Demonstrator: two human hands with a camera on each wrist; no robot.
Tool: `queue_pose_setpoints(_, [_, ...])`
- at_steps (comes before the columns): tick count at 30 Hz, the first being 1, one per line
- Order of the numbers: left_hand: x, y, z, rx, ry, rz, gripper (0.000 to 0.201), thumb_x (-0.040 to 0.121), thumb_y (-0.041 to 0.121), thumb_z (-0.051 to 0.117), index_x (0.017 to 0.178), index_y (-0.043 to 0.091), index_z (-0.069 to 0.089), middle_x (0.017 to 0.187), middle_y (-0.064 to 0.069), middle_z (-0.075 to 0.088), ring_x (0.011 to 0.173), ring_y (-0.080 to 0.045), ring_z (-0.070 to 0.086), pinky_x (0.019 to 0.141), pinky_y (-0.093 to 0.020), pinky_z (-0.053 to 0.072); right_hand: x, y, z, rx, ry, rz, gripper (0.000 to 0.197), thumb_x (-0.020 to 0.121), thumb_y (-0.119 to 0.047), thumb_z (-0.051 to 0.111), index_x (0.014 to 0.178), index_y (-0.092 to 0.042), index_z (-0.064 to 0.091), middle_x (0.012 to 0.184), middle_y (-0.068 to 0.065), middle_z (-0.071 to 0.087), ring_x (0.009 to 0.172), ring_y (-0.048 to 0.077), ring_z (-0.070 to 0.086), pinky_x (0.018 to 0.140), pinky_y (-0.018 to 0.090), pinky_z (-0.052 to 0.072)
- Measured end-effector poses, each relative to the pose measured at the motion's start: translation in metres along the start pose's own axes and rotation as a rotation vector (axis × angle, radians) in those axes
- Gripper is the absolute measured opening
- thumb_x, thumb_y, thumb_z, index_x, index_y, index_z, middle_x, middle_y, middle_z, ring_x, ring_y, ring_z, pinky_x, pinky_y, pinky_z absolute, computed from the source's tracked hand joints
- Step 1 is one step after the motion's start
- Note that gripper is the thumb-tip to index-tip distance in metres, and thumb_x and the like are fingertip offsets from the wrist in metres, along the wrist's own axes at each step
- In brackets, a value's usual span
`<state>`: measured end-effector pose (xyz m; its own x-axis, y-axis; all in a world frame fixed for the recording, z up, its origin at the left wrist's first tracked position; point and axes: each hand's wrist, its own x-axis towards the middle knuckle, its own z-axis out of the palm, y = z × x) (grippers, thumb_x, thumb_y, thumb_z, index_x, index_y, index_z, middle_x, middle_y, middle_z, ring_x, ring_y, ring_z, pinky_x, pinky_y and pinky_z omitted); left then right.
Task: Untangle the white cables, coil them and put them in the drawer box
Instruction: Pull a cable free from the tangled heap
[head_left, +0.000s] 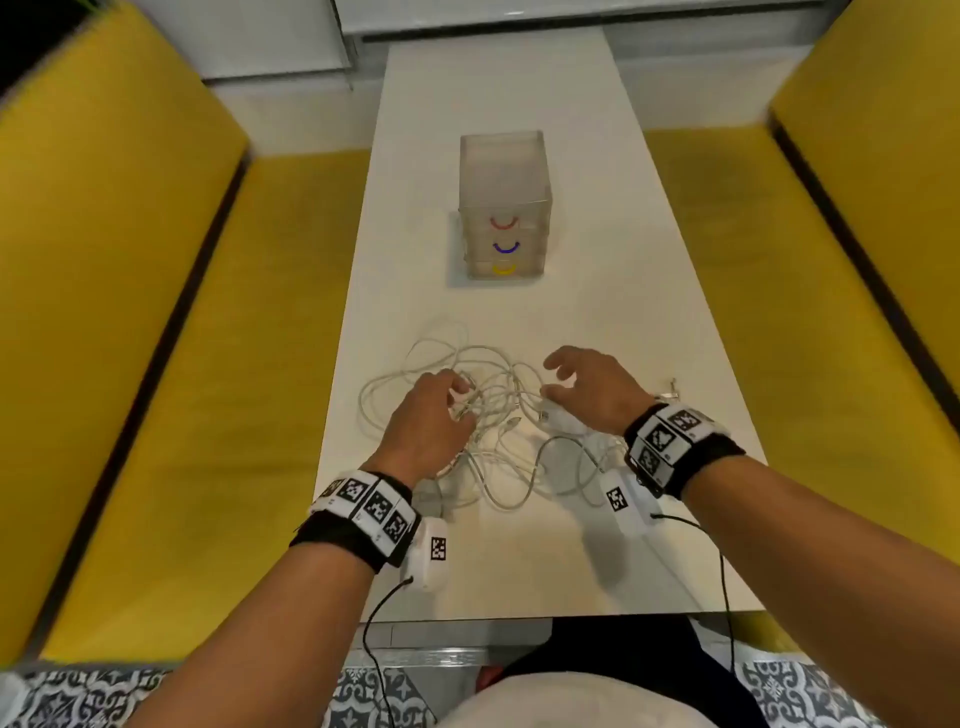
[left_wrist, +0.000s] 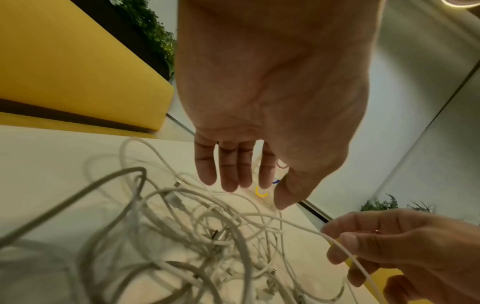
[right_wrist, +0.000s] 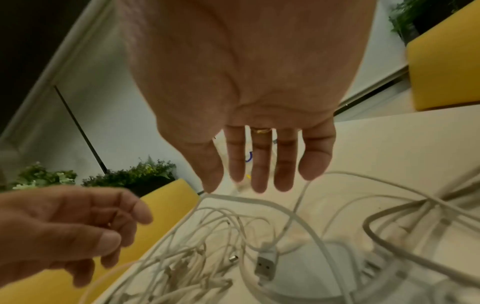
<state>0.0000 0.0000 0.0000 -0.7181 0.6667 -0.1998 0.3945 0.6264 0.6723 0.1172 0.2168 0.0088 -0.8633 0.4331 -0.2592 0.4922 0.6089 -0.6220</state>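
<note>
A loose tangle of white cables (head_left: 493, 410) lies on the white table (head_left: 519, 561) near its front edge. My left hand (head_left: 454, 400) hovers over the tangle's left part, fingers straight and spread in the left wrist view (left_wrist: 249, 181), holding nothing. My right hand (head_left: 558, 374) hangs over the right part with relaxed fingers (right_wrist: 233, 185), its thumb tip just touching one strand. A USB plug (right_wrist: 265, 265) lies below it, beside a white rounded block (head_left: 563, 418). The clear drawer box (head_left: 503, 171), with red, blue and yellow handles, stands further back, all drawers closed.
Yellow benches (head_left: 130, 312) (head_left: 831, 312) run along both long sides of the narrow table. A cable end (head_left: 672, 387) lies near the right table edge. Black leads (head_left: 724, 582) hang from my wrist cameras past the front edge.
</note>
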Motion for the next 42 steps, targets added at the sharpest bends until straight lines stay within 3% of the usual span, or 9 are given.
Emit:
queue_pose_setpoints(4, [0.014, 0.012, 0.007, 0.059, -0.045, 0.073, 0.047, 0.09, 0.029, 0.071, 0.135, 0.03, 0.055, 0.125, -0.001, 0.05, 0.118, -0.023, 0.054, 0.1, -0.042, 0.048, 0.004, -0.006, 0.003, -0.005, -0.092, -0.02, 0.016, 0.094, -0.028, 0.062, 0.089, -0.018, 0.073, 0.089, -0.003, 0.072, 0.09, 0.02, 0.068, 0.082, 0.034, 0.053])
queue_pose_setpoints(10, [0.022, 0.028, 0.017, 0.122, -0.059, 0.186, 0.015, 0.089, 0.037, 0.073, 0.103, 0.033, 0.073, 0.112, 0.003, 0.055, 0.112, -0.022, 0.054, 0.099, -0.05, 0.044, -0.007, -0.012, 0.0, 0.296, -0.204, -0.069, 0.015, 0.094, -0.015, 0.067, 0.086, -0.003, 0.073, 0.065, 0.004, 0.066, 0.057, 0.011, 0.057, 0.061, 0.022, 0.05])
queue_pose_setpoints(15, [0.017, 0.034, 0.0, -0.084, -0.047, 0.221, 0.018, 0.089, 0.047, 0.059, 0.083, 0.032, 0.066, 0.094, 0.008, 0.066, 0.098, -0.02, 0.062, 0.092, -0.048, 0.047, -0.012, -0.031, -0.036, 0.354, 0.056, -0.1, 0.015, 0.099, -0.015, 0.059, 0.086, -0.01, 0.066, 0.065, -0.006, 0.056, 0.048, -0.002, 0.047, 0.05, 0.012, 0.038])
queue_pose_setpoints(19, [0.005, 0.048, -0.027, -0.368, 0.003, 0.243, 0.026, 0.103, 0.022, 0.055, 0.081, 0.02, 0.067, 0.075, 0.0, 0.07, 0.074, -0.009, 0.064, 0.079, -0.031, 0.049, -0.022, -0.046, -0.08, 0.508, 0.22, -0.119, 0.017, 0.1, -0.017, 0.057, 0.094, -0.004, 0.066, 0.065, -0.005, 0.054, 0.049, 0.0, 0.042, 0.047, 0.016, 0.035])
queue_pose_setpoints(22, [-0.003, 0.06, -0.044, -0.51, 0.045, 0.241, 0.026, 0.104, 0.014, 0.053, 0.084, 0.012, 0.069, 0.068, -0.005, 0.066, 0.064, -0.035, 0.056, 0.073, -0.035, 0.047, -0.033, -0.061, -0.104, 0.589, 0.298, -0.166, 0.015, 0.1, -0.014, 0.056, 0.088, -0.013, 0.065, 0.064, -0.007, 0.052, 0.053, 0.005, 0.041, 0.047, 0.019, 0.034])
queue_pose_setpoints(30, [-0.011, 0.061, -0.059, -0.587, -0.006, 0.216, 0.018, 0.099, 0.014, 0.062, 0.083, 0.011, 0.072, 0.067, -0.016, 0.059, 0.062, -0.015, 0.057, 0.067, -0.023, 0.05, -0.063, -0.094, -0.159, 0.885, 0.525, -0.255, 0.019, 0.103, -0.019, 0.048, 0.087, -0.021, 0.057, 0.066, -0.006, 0.046, 0.053, 0.008, 0.038, 0.046, 0.026, 0.03])
queue_pose_setpoints(35, [-0.011, 0.04, -0.057, -0.558, 0.006, 0.164, 0.019, 0.096, 0.024, 0.065, 0.086, 0.009, 0.072, 0.069, -0.01, 0.064, 0.067, -0.014, 0.06, 0.076, -0.028, 0.049, -0.066, -0.097, -0.188, 1.172, 0.717, -0.226, 0.02, 0.106, -0.021, 0.04, 0.091, -0.017, 0.053, 0.068, -0.004, 0.047, 0.052, 0.011, 0.041, 0.045, 0.026, 0.035])
queue_pose_setpoints(38, [-0.012, 0.04, -0.057, -0.621, 0.055, 0.158, 0.016, 0.098, 0.018, 0.063, 0.087, 0.009, 0.071, 0.065, -0.003, 0.064, 0.065, -0.014, 0.06, 0.076, -0.027, 0.052, -0.064, -0.089, -0.183, 0.999, 0.65, -0.183, 0.017, 0.105, -0.02, 0.044, 0.093, -0.018, 0.056, 0.073, -0.002, 0.053, 0.058, 0.011, 0.051, 0.052, 0.03, 0.046])
queue_pose_setpoints(42, [-0.011, 0.056, -0.06, -0.666, 0.14, 0.192, 0.016, 0.099, 0.007, 0.061, 0.087, 0.009, 0.07, 0.06, -0.001, 0.063, 0.06, -0.014, 0.062, 0.069, -0.022, 0.053, -0.052, -0.069, -0.135, 0.265, 0.432, -0.013, 0.023, 0.097, -0.019, 0.059, 0.12, -0.019, 0.061, 0.115, 0.004, 0.066, 0.103, 0.016, 0.062, 0.092, 0.042, 0.052])
